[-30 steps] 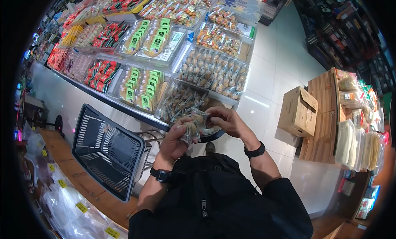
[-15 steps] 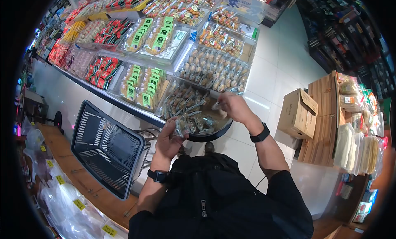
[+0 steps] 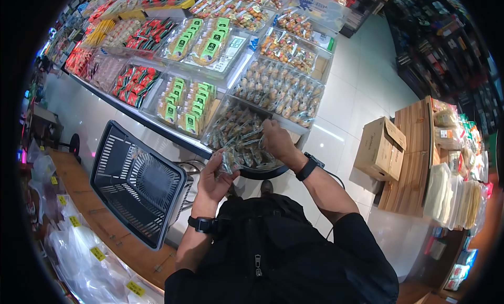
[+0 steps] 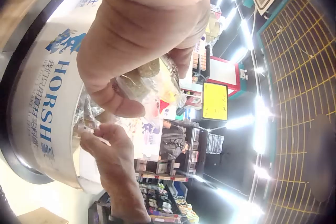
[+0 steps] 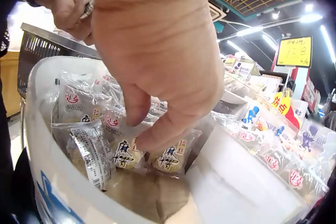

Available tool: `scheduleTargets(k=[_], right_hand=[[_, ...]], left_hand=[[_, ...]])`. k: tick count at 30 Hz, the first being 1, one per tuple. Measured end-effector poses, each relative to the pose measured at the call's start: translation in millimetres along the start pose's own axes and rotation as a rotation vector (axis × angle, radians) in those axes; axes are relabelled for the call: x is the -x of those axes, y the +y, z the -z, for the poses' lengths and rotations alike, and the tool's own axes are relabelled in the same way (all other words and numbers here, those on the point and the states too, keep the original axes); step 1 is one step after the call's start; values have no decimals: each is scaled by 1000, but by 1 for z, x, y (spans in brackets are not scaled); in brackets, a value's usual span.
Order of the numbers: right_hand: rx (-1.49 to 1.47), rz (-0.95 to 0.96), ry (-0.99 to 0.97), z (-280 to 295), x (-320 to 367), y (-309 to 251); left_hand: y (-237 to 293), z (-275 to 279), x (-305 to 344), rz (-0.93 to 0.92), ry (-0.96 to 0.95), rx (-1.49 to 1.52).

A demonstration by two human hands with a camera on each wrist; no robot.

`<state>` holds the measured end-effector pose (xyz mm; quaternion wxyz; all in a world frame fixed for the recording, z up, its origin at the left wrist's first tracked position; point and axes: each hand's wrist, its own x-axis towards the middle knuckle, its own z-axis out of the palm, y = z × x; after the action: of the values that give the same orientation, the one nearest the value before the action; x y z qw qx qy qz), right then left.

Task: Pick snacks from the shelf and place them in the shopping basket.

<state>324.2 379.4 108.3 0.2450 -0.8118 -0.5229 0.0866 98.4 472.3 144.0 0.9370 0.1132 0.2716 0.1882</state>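
Small clear-wrapped mochi packets [image 5: 169, 157] fill part of a curved white bin [image 4: 34, 90] at the display's near corner. My right hand [image 3: 281, 144] reaches down into this bin. In the right wrist view its thumb and finger pinch at one wrapped mochi [image 5: 126, 155], partly hidden by the fingers. Near the bin's left front rim, my left hand [image 3: 211, 180] holds clear-wrapped mochi [image 4: 140, 77] between thumb and fingers, palm up. Brown cardboard [image 5: 149, 195] shows at the bin's bottom beside the packets.
A dark plastic shopping basket [image 3: 144, 186] stands left of my body. Trays of wrapped snacks [image 3: 278, 91] spread ahead, some with green labels [image 3: 207, 46]. On the right are a cardboard box [image 3: 379, 149] and a wooden stand [image 3: 412, 157]. Plastic bags [image 3: 79, 251] lie at lower left.
A second ago both hands were together over the bin's front edge. My right hand moved away to the bin's right side, then left onto the packets. My left hand keeps its hold.
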Motion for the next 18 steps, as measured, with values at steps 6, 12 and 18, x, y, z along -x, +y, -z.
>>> scheduleTargets(k=[6,12,18], right_hand=[[-64,-99,-135,-1,-6,9],[-54,-213,-357,37,-6,18],[36,-85,-611,16,8,26]], left_hand=[[-1,2,-3,23,26,-11],[1,7,-5,34,-8,-21],[-1,6,-9,51,-55,-19]])
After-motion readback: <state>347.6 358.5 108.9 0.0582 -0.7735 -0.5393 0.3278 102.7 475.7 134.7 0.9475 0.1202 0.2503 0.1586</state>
